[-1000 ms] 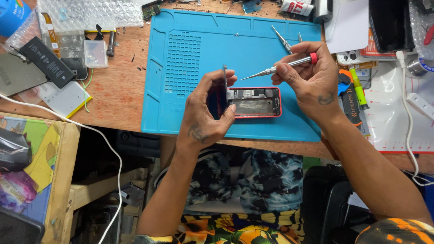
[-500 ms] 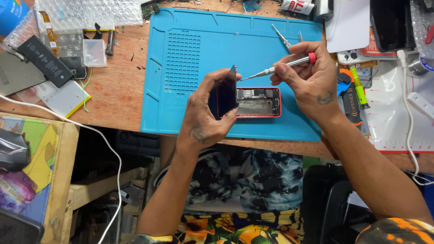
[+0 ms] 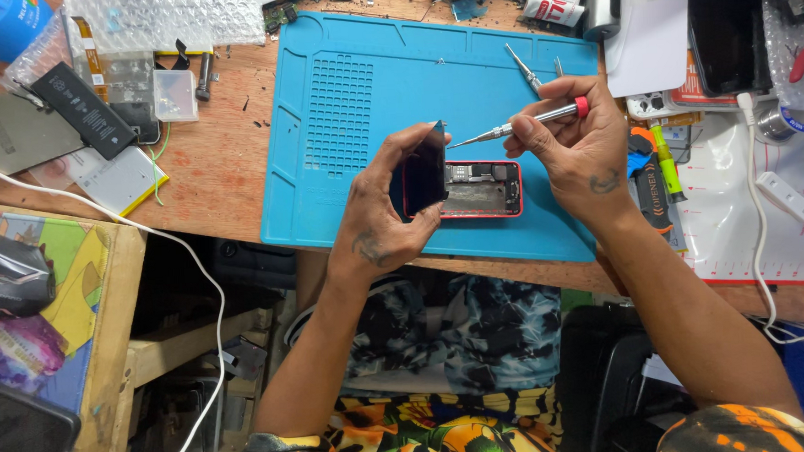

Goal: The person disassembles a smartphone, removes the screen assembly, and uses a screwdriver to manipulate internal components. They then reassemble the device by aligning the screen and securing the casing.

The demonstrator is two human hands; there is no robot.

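Note:
A small phone with a red case lies opened on the blue work mat, its insides showing. My left hand grips the lifted black screen panel, holding it tilted up at the phone's left end. My right hand pinches a slim metal screwdriver with a red cap, its tip pointing left toward the top edge of the raised screen, just above the open phone body.
Tweezers lie on the mat behind my right hand. A black battery, small plastic boxes and bubble wrap sit at left on the wooden bench. A white cable runs down the left. More tools and a white mat are at right.
My left hand has swung the screen panel further up and toward the left, exposing more of the phone's inside. The screwdriver tip has followed to the screen's upper edge.

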